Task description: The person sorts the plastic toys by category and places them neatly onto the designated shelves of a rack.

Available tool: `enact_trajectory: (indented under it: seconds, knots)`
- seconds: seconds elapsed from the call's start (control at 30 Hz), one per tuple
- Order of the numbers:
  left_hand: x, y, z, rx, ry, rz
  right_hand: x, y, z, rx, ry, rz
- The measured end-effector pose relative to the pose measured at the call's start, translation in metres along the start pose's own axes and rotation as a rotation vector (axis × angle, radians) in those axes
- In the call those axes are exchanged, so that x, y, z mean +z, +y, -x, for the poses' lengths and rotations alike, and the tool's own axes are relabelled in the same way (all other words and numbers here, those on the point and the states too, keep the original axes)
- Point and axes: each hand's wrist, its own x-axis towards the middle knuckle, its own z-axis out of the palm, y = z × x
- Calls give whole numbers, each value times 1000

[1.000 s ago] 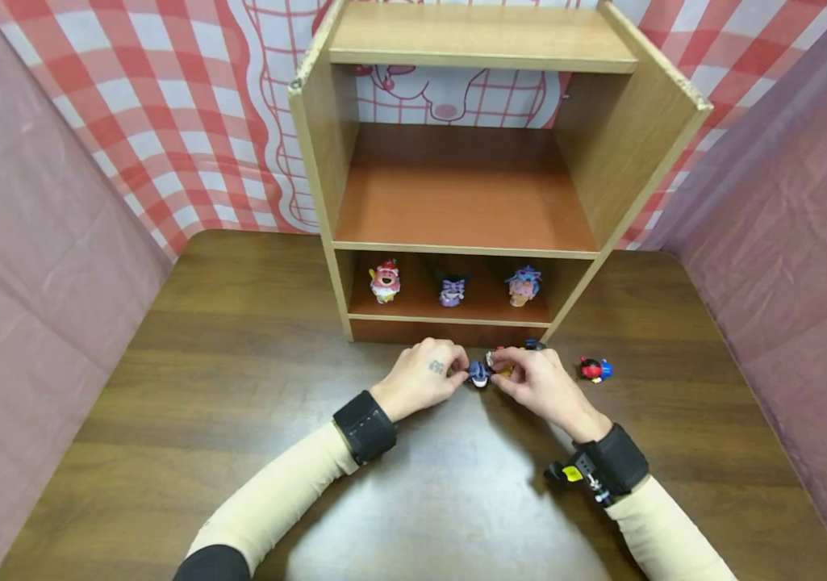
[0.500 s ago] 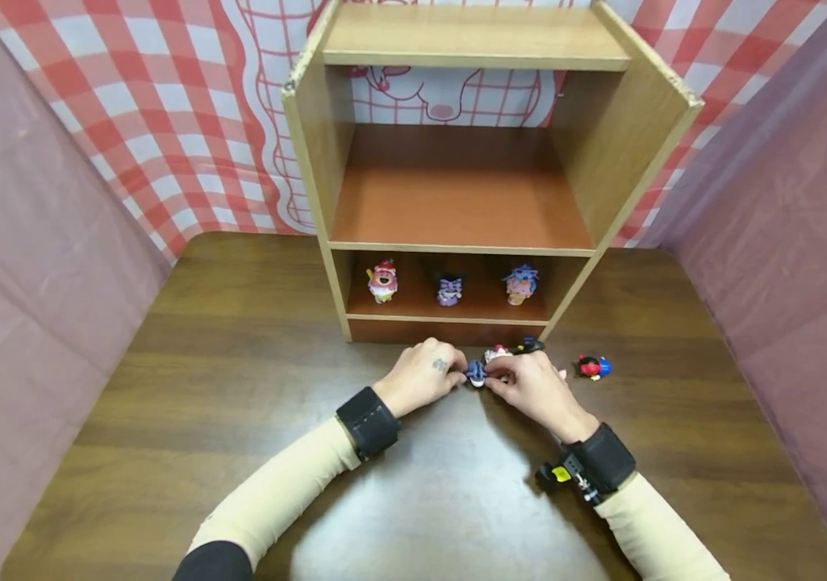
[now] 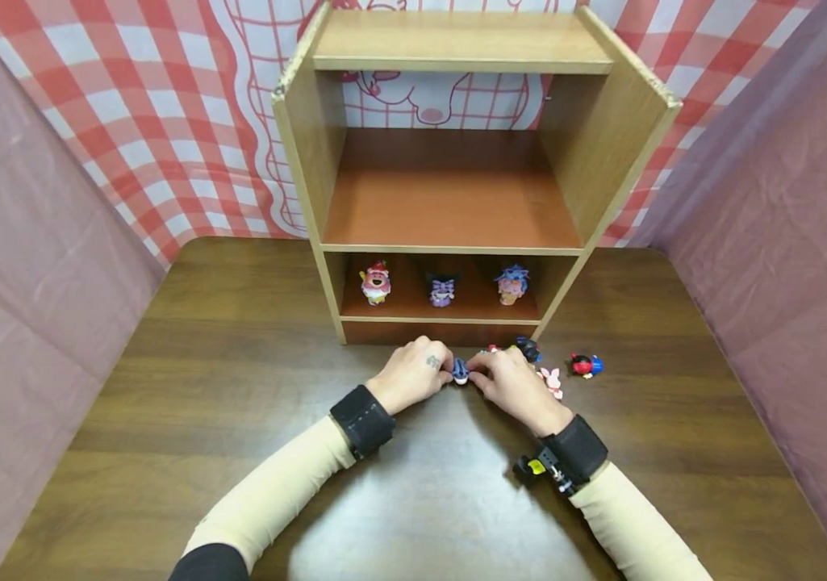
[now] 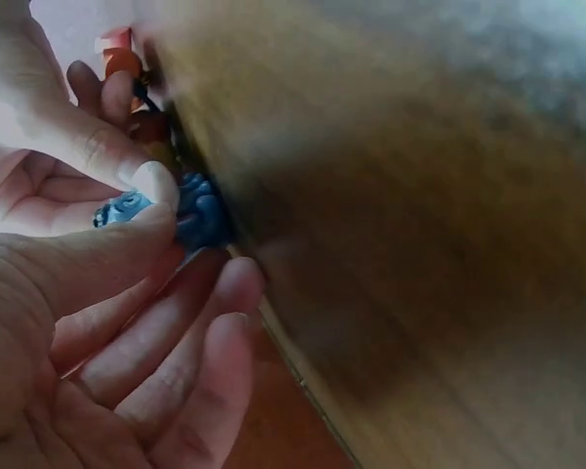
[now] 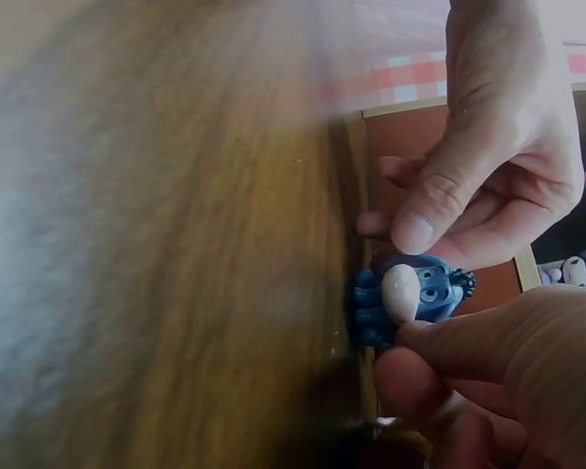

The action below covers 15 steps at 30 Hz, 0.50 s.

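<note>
Red-checked backdrop (image 3: 137, 113), mauve drapes (image 3: 21, 202), brown wooden table (image 3: 224, 339)

Blue donkey figurine (image 5: 408, 296); pale muzzle, dark tuft; upright on wooden table (image 3: 420, 492), held between fingers (image 5: 454, 347)

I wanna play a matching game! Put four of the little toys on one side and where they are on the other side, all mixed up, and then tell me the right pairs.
Toys:
1. pink bear
2. blue donkey
3. red-and-blue toy
4. purple-bowed toy

Places:
A. in the middle of the row on the lower shelf
B. at the left end of that row, as the head view shows it
C. on the table, farthest right of all the toys in the head view
D. held between the left hand and the right hand

Right pairs: 1-B, 2-D, 3-C, 4-A
</note>
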Motion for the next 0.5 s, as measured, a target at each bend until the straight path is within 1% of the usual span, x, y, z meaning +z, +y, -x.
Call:
enact_trajectory:
  seconds: [0.23, 0.4, 0.5]
  knots:
    - [-7, -8, 5, -32, -8, -16, 9, -8, -11, -16, -10, -11]
    - [-12, -15, 5, -20, 4, -26, 14, -11, -18, 0, -1, -27]
    - [-13, -19, 6, -19, 12, -17, 17, -13, -22, -7, -2, -35]
